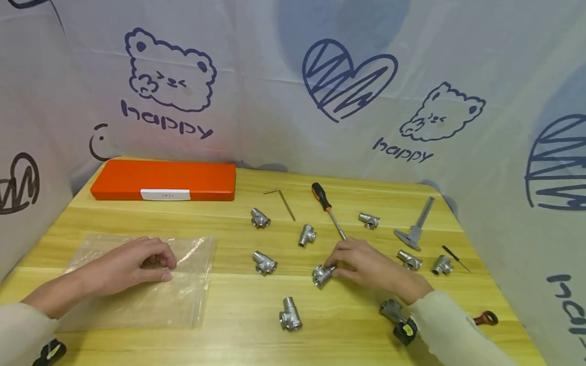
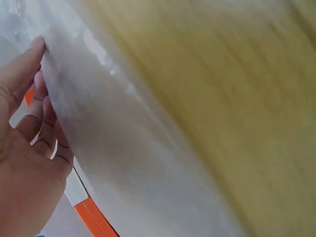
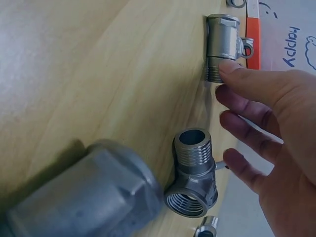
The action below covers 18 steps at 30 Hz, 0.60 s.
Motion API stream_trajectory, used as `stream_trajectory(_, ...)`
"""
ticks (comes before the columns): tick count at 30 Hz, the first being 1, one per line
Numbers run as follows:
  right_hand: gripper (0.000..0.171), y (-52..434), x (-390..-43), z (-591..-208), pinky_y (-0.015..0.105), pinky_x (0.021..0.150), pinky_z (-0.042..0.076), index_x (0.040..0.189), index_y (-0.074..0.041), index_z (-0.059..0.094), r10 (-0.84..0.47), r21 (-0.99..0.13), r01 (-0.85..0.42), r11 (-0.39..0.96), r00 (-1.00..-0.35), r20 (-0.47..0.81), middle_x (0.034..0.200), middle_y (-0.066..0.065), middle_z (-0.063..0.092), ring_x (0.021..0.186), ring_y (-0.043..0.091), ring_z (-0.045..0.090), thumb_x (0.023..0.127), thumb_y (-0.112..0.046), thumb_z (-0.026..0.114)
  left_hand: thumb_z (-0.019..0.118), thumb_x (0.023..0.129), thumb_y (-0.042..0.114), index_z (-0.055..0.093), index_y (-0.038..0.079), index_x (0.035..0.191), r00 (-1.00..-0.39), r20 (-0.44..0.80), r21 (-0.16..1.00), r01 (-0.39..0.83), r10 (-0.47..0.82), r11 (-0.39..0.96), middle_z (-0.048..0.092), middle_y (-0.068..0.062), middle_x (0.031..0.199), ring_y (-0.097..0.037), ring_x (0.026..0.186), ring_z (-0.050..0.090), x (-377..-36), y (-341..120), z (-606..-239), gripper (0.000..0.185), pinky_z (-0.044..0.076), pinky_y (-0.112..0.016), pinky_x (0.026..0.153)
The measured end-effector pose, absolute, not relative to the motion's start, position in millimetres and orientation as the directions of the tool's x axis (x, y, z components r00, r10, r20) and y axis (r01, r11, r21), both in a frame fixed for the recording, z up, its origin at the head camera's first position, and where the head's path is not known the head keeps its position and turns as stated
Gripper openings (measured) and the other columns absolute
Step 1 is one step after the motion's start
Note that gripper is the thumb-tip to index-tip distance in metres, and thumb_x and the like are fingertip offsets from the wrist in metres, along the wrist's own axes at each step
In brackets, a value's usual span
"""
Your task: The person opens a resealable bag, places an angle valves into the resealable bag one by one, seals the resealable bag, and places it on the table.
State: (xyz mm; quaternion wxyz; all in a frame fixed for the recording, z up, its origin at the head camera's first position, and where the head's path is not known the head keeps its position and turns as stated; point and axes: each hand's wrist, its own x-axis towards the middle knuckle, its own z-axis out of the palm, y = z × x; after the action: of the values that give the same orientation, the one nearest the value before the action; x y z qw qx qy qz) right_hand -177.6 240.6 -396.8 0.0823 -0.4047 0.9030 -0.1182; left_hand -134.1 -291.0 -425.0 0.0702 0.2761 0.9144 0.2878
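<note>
The right hand [image 1: 366, 262] pinches a metal pipe fitting [image 1: 320, 276] between thumb and fingers, by its threaded end. This fitting is on the tabletop [image 1: 235, 335], somewhat to the right of its middle. The left hand [image 1: 128, 264] is over a clear plastic bag [image 1: 187, 300], which lies flat toward the left edge; its fingers are loosely bent and relaxed, and the thumb stands apart from them.

Eight other fittings [image 1: 290, 316] are spread from the middle toward the right edge, one of them lying nearest to the near edge, just beside the right sleeve [image 1: 453, 325]. A flat orange box [image 1: 165, 178] occupies the far left corner. Between this box and the far right corner are a hex key [image 1: 286, 205], a screwdriver [image 1: 321, 197] and a caliper [image 1: 414, 231]. Near the right edge lie a thin black screwdriver [image 1: 450, 251] and a red tool [image 1: 487, 318], partly hidden by the sleeve.
</note>
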Motion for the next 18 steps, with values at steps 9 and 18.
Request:
stream_trajectory(9,0.021,239,-176,-397,0.046,0.102,0.053,0.123,-0.021,0.077,-0.74,-0.278,-0.699,0.659,-0.668,-0.074,0.121,-0.009,0.073,0.113,0.013,0.066,0.104,-0.03,0.075,0.081,0.099,0.021,0.069,0.034,0.1,-0.842,0.101,0.543,0.493,0.53,0.679,0.061,0.023,0.094,0.004,0.089,0.05,-130,-289,-427,0.017,0.048,-0.022,0.075)
stream_trajectory(18,0.02,217,-176,-382,0.038,0.096,0.06,0.125,-0.02,0.071,-0.719,-0.432,-0.647,0.628,-0.695,-0.006,0.116,-0.01,0.072,0.109,0.008,0.067,0.111,-0.034,0.064,0.083,0.098,0.018,0.071,0.034,0.101,-0.881,0.138,0.529,0.452,0.452,0.718,0.063,0.023,0.097,0.003,0.09,0.054,-117,-288,-414,0.02,0.053,-0.024,0.078)
